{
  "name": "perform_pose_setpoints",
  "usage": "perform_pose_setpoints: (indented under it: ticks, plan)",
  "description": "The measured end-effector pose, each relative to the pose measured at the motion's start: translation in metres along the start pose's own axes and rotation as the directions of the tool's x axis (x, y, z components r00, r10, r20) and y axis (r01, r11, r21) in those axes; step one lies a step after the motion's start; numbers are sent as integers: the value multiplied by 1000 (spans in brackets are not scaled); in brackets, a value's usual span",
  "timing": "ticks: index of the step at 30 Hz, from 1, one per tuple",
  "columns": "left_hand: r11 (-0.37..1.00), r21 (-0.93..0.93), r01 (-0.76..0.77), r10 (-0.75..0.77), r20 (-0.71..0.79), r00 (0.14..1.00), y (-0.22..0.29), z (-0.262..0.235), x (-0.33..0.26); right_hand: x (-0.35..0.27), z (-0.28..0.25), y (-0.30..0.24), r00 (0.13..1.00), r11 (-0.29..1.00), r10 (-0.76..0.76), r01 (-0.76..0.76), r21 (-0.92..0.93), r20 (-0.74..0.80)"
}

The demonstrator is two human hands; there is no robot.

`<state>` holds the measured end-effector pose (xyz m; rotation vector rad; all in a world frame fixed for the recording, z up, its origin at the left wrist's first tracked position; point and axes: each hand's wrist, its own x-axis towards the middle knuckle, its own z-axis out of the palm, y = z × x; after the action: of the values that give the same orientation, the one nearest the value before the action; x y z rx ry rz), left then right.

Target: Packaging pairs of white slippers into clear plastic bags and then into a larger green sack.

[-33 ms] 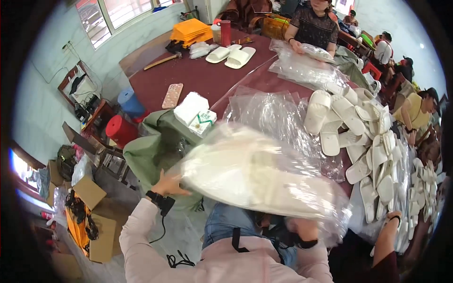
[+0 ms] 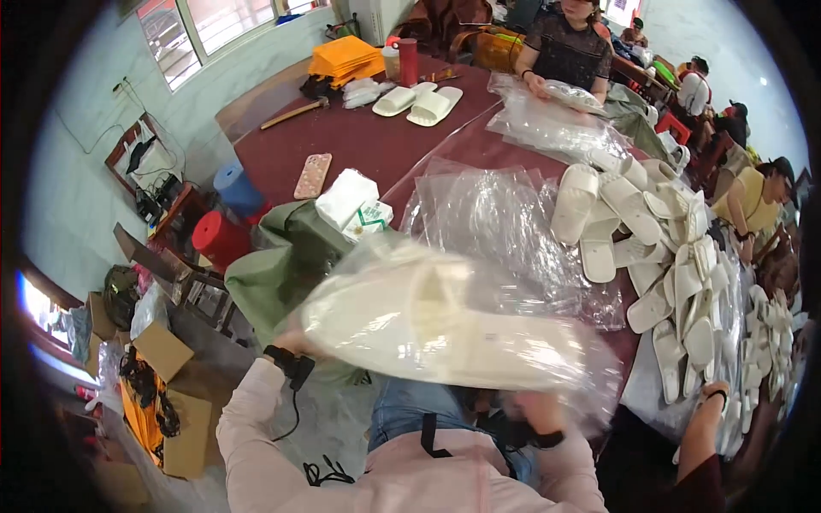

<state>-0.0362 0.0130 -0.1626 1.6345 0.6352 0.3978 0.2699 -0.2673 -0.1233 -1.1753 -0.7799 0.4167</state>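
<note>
While we hold the bagged white slipper (image 2: 445, 329) up over our lap, just short of the tabletop (image 2: 359, 145), we judge the bagging step is in hand. Left hand (image 2: 291, 342) grips the bag's left end, right hand (image 2: 534, 406) the right end; fingers are hidden by plastic, so can't tell their spread. Next we'd likely need to seat the slipper fully w/ a steady grip, then set it near the loose slippers (image 2: 667, 256).

bagged slipper (image 2: 445, 329) at table (image 2: 359, 145) near edge | slipper pile (image 2: 676, 265) right edge | phone (image 2: 312, 175) left side | slipper pair (image 2: 419, 103) far edge
</note>
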Motion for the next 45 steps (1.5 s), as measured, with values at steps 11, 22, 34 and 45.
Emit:
perform_pose_setpoints:
  ticks: [11, 22, 34, 45]
  plan:
    - [341, 939, 33, -503, 153, 851, -64, -34, -23, 69, 205, 52, 874, 950, 217, -291, 111, 435]
    - [538, 829, -153, -91, 238, 967, 30, 4, 15, 83, 124, 30, 746, 998, 41, 3, -65, 664]
    - [944, -75, -323, 331, 242, 912, 192, 198, 118, 60, 41, -5, 722, 974, 176, -31, -223, 669]
    - [411, -816, 406, 317, 545, 776, 234, 262, 128, 55, 0, -4, 740, 881, 193, -420, 219, 644]
